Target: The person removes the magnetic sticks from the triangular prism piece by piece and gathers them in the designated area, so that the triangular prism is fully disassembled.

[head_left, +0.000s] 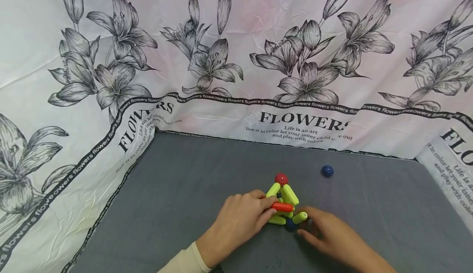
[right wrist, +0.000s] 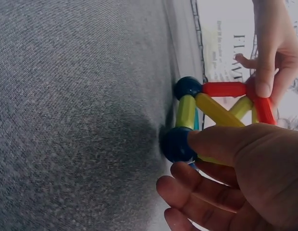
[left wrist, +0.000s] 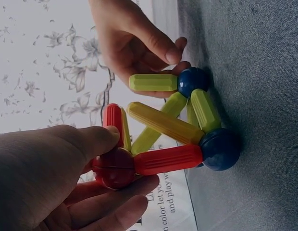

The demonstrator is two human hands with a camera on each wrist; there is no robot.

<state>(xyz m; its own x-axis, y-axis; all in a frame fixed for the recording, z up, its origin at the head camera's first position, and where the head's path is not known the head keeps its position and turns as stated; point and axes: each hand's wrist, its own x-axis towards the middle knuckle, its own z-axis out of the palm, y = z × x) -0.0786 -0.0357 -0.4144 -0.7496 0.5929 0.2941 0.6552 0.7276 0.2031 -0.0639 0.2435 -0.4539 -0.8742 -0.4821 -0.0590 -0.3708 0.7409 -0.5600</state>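
Observation:
A small structure of magnetic sticks and balls stands on the grey cloth. My left hand (head_left: 242, 213) pinches a red ball (left wrist: 116, 167) at its upper corner, thumb lying by a short red stick (left wrist: 112, 122). Another red stick (left wrist: 168, 160) runs from that ball down to a blue ball (left wrist: 220, 149). Beside the structure, my right hand (head_left: 329, 234) has thumb and fingers about a second blue ball (right wrist: 179, 144) at the base. From this ball a yellow-green stick (head_left: 300, 217) sticks up with a free end. A different red ball (head_left: 281, 178) tops the far side.
A loose blue ball (head_left: 327, 171) lies on the grey cloth (head_left: 184, 174) behind and right of the structure. Flower-printed fabric (head_left: 236, 59) hangs along the back and sides.

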